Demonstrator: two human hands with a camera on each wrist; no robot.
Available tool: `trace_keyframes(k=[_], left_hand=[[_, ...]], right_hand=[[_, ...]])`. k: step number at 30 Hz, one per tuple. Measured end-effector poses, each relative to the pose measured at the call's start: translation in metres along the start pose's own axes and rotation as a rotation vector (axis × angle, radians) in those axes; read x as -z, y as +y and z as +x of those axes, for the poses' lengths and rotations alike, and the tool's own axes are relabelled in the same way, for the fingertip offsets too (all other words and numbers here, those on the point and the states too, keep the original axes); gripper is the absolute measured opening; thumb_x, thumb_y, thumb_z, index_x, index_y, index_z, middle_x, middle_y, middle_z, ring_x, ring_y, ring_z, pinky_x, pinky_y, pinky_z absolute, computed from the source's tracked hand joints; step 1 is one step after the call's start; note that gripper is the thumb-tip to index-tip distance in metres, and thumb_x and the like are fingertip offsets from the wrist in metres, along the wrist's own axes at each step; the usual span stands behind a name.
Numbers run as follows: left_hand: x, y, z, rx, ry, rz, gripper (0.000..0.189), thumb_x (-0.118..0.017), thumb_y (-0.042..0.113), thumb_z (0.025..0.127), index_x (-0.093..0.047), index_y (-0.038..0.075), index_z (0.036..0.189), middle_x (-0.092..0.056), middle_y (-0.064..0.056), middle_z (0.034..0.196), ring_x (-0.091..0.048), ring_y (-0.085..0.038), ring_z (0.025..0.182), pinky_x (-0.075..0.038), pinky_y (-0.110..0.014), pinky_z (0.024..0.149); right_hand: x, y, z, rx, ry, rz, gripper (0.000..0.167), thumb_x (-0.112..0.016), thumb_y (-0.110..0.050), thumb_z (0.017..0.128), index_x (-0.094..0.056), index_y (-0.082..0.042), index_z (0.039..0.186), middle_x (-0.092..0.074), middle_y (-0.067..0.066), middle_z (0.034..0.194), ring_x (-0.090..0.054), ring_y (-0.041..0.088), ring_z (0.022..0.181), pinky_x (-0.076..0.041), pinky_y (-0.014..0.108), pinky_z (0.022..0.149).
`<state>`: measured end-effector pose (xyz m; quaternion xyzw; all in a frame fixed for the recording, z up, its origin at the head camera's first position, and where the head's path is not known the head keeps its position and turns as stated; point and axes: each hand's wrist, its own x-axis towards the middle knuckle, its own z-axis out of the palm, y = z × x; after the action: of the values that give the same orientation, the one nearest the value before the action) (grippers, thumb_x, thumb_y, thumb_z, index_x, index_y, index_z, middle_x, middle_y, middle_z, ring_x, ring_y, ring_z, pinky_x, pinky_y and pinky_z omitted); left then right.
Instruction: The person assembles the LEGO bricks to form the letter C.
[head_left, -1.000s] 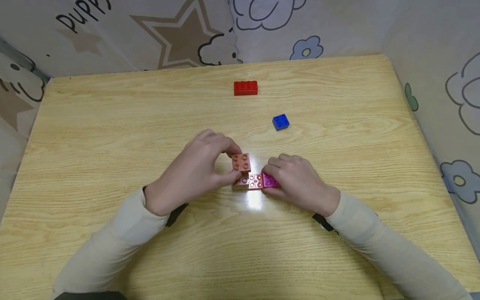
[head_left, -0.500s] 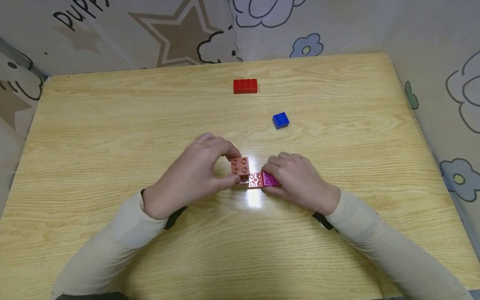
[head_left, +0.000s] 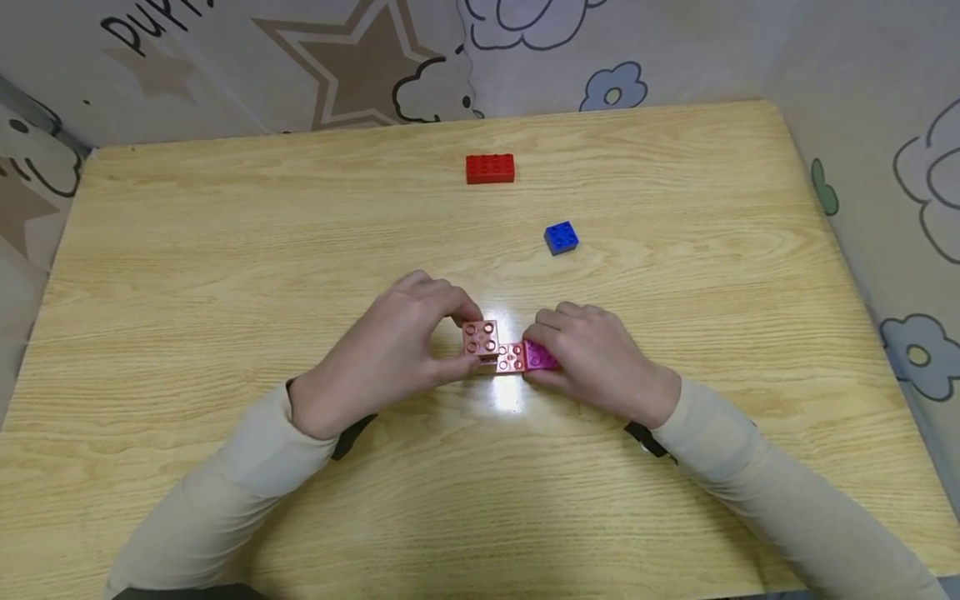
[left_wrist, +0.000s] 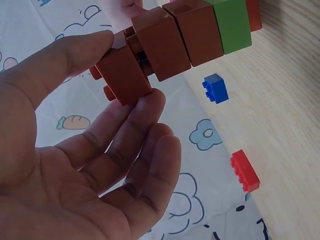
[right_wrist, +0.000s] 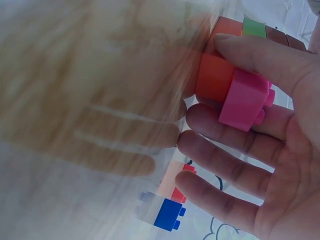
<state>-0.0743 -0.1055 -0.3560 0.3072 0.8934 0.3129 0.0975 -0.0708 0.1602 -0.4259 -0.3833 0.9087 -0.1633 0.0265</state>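
Stacking appears in hand: a brown brick (left_wrist: 124, 76) is pinched by the fingers of the left hand (head_left: 397, 342), unseated atop the brick column (left_wrist: 197, 37), the pink brick (head_left: 539, 355) just past 3 o'clock is gripped by the right hand (head_left: 596, 358), and straight-down pressing is probably required.

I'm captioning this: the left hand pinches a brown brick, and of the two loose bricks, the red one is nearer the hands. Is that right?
Not quite: the blue brick is the nearer one, and the red brick lies farther off, as the head view shows. The left hand does pinch a brown brick.
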Motion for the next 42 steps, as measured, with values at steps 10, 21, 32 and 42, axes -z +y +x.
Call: trace_keyframes(k=[10, 21, 32, 42], left_hand=[[0.0003, -0.0003, -0.0028, -0.001, -0.005, 0.001, 0.031, -0.094, 0.015, 0.086, -0.078, 0.006, 0.111, -0.077, -0.002, 0.109, -0.062, -0.025, 0.107, -0.051, -0.044, 0.097], [-0.0029, 0.0008, -0.0024, -0.046, 0.030, 0.022, 0.028, -0.094, 0.011, 0.082, -0.077, 0.006, 0.104, -0.076, -0.003, 0.104, -0.062, -0.026, 0.103, -0.052, -0.043, 0.095], [-0.0031, 0.0021, -0.0005, -0.041, 0.027, 0.023, 0.034, -0.101, 0.009, 0.076, -0.078, 0.005, 0.102, -0.078, -0.005, 0.103, -0.064, -0.027, 0.101, -0.053, -0.043, 0.091], [-0.0038, 0.0026, 0.0018, -0.050, 0.027, 0.032, 0.029, -0.099, 0.009, 0.078, -0.079, 0.006, 0.098, -0.077, -0.002, 0.097, -0.062, -0.026, 0.096, -0.052, -0.040, 0.086]], right_hand=[[-0.0002, -0.0008, 0.0003, -0.002, 0.002, -0.007, 0.032, -0.093, -0.029, 0.088, -0.077, -0.006, 0.103, -0.071, 0.003, 0.092, -0.062, 0.022, 0.079, -0.056, 0.041, 0.067], [0.0013, -0.0010, 0.0005, -0.005, 0.003, 0.000, 0.031, -0.092, -0.028, 0.088, -0.077, -0.006, 0.102, -0.070, 0.003, 0.090, -0.060, 0.021, 0.078, -0.055, 0.040, 0.067], [0.0008, -0.0016, 0.0021, -0.017, -0.014, 0.007, 0.035, -0.092, -0.031, 0.090, -0.077, -0.003, 0.106, -0.073, 0.007, 0.097, -0.065, 0.024, 0.083, -0.058, 0.042, 0.070], [0.0083, -0.0074, 0.0019, -0.015, 0.108, 0.160, 0.064, -0.091, -0.048, 0.088, -0.073, -0.003, 0.129, -0.072, 0.007, 0.108, -0.067, 0.024, 0.095, -0.058, 0.044, 0.079]])
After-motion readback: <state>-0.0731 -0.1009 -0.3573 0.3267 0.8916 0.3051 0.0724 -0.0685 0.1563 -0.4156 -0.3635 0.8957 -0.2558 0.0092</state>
